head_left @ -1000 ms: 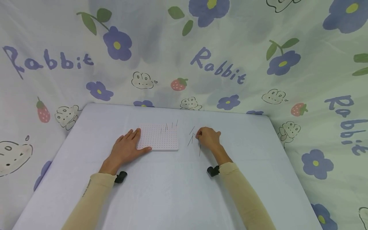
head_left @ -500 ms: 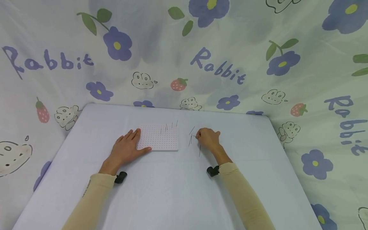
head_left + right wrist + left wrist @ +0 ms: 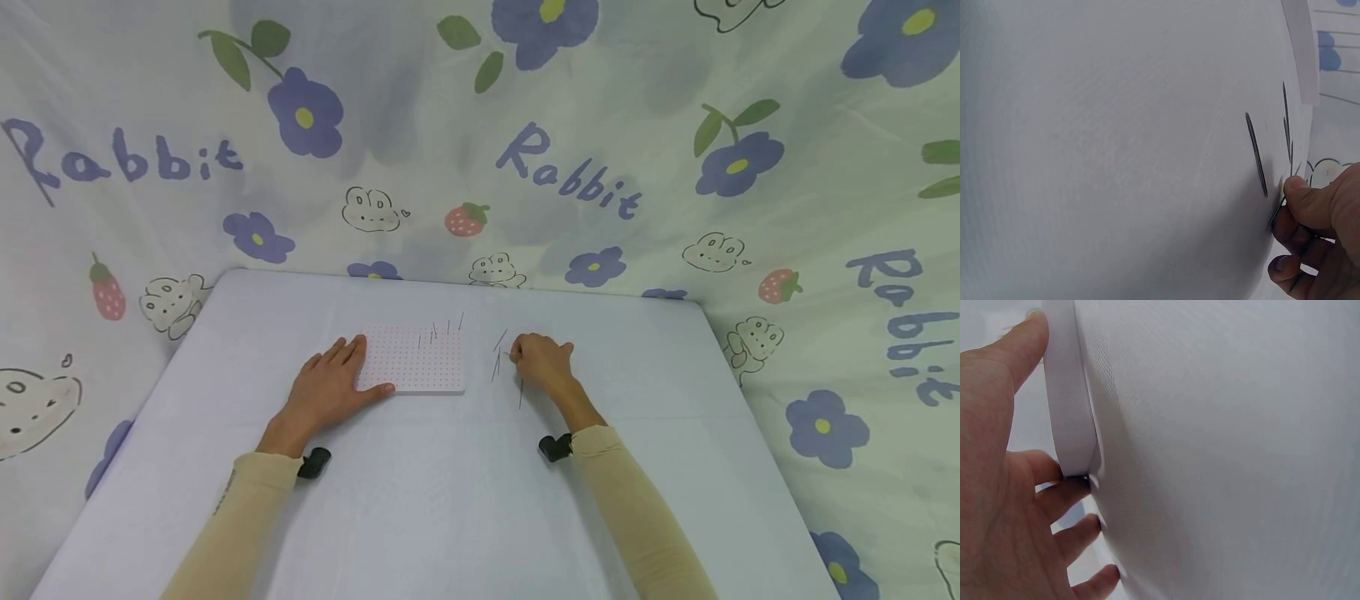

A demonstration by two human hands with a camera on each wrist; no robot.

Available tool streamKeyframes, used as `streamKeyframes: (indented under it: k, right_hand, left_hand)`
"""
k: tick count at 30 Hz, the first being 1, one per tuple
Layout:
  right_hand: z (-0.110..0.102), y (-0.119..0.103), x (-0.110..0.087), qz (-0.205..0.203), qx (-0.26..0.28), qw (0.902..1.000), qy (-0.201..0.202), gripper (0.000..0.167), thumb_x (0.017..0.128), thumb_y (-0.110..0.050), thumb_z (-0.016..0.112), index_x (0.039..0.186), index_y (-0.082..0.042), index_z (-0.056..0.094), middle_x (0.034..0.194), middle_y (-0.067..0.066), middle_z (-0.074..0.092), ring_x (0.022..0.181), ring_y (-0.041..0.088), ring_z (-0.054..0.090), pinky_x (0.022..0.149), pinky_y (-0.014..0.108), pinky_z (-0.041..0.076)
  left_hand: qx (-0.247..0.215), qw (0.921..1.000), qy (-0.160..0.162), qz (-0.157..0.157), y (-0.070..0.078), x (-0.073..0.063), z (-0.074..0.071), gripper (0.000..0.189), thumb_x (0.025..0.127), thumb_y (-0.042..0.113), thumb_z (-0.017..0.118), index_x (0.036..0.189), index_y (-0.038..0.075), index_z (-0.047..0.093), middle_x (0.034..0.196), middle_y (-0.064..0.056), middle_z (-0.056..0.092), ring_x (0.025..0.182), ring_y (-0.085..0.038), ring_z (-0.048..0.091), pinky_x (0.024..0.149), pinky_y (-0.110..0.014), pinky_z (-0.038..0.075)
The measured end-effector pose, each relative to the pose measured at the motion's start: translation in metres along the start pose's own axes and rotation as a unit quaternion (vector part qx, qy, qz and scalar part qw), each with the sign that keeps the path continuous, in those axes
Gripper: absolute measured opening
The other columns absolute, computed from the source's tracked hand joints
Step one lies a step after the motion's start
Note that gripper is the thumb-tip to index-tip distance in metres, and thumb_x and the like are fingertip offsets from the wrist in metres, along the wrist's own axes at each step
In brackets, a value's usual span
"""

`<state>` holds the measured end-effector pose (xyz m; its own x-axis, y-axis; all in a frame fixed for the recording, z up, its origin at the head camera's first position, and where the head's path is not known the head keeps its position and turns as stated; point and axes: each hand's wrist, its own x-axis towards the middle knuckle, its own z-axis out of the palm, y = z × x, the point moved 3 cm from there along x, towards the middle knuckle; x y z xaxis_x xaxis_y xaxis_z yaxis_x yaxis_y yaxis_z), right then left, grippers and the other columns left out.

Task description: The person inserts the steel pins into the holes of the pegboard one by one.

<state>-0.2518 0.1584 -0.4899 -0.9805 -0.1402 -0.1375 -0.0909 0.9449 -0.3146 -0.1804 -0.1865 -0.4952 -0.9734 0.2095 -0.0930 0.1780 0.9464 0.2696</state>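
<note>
A white board (image 3: 405,367) with a grid of small dots lies on the table. Several thin needles (image 3: 419,340) stand up from its far right part. My left hand (image 3: 326,387) rests at the board's left end, thumb along the near edge and fingers spread; the left wrist view shows the thumb on the board's side wall (image 3: 1069,394). To the board's right, my right hand (image 3: 543,361) pinches a thin dark needle (image 3: 1275,215) between thumb and index finger, low over the table. Several loose needles (image 3: 1256,156) lie beside that hand.
White cloth covers the table (image 3: 450,500), and a printed curtain (image 3: 420,125) hangs behind it and at the sides. A black wrist camera (image 3: 555,447) sits under the right wrist, another black camera (image 3: 315,462) under the left.
The loose needles near my right fingertips have shifted slightly. My right hand has hardly moved, and my left hand stays on the board.
</note>
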Motion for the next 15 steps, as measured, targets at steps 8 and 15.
streamKeyframes:
  k: [8, 15]
  right_hand:
    - [-0.002, -0.009, 0.001, -0.032, 0.001, 0.9993, 0.018, 0.012, 0.100, -0.019, 0.062, 0.088, -0.019, 0.064, 0.083, -0.006, 0.064, 0.079, 0.018, 0.058, 0.093, 0.061, 0.036]
    - [-0.008, -0.024, 0.000, -0.063, 0.006, 0.9974, 0.035, 0.013, 0.102, -0.028, 0.060, 0.091, -0.021, 0.064, 0.080, -0.008, 0.064, 0.082, 0.017, 0.057, 0.091, 0.058, 0.037]
  left_hand:
    - [0.001, 1.0000, 0.001, -0.001, -0.001, 0.001, 0.001, 0.108, 0.090, 0.071, 0.057, 0.158, -0.004, 0.020, 0.163, -0.024, 0.026, 0.150, -0.046, 0.019, 0.117, -0.067, 0.017]
    - [0.004, 1.0000, -0.002, -0.004, -0.001, 0.002, 0.002, 0.109, 0.089, 0.073, 0.055, 0.159, -0.003, 0.018, 0.163, -0.023, 0.025, 0.150, -0.045, 0.019, 0.117, -0.067, 0.016]
